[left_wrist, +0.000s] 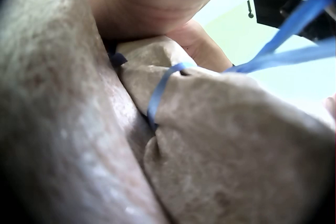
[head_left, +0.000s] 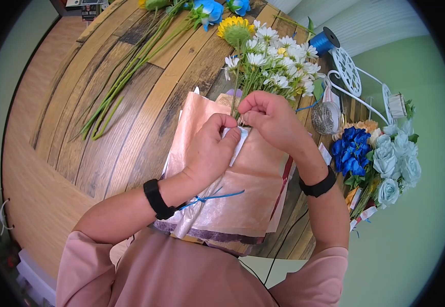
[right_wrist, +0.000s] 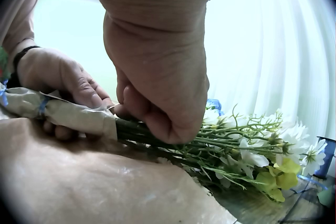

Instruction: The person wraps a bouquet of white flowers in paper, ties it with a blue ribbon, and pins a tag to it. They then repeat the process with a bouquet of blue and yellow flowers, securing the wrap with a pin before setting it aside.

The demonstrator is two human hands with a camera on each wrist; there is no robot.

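Observation:
A bouquet of white daisies (head_left: 283, 59) with a yellow sunflower (head_left: 235, 31) lies over peach wrapping paper (head_left: 253, 192). Pale paper (right_wrist: 94, 120) wraps its lower stems, tied with blue ribbon (head_left: 200, 199). My left hand (head_left: 209, 146) grips this wrapped part near its upper edge, thumb on top. Right beside it, my right hand (head_left: 273, 120) has curled fingers pinching at the bare green stems (right_wrist: 142, 132) just above the paper; the exact pinch point is hidden. The left wrist view shows the wrapped paper (left_wrist: 210, 145) close under the wrist.
Long-stemmed blue flowers (head_left: 208, 13) lie at the far left of the wooden table (head_left: 130, 138). A blue ribbon spool (head_left: 324, 41) stands at the back right, near a white metal stand (head_left: 347, 71). Blue (head_left: 352, 151) and pale roses (head_left: 388, 158) sit at the right.

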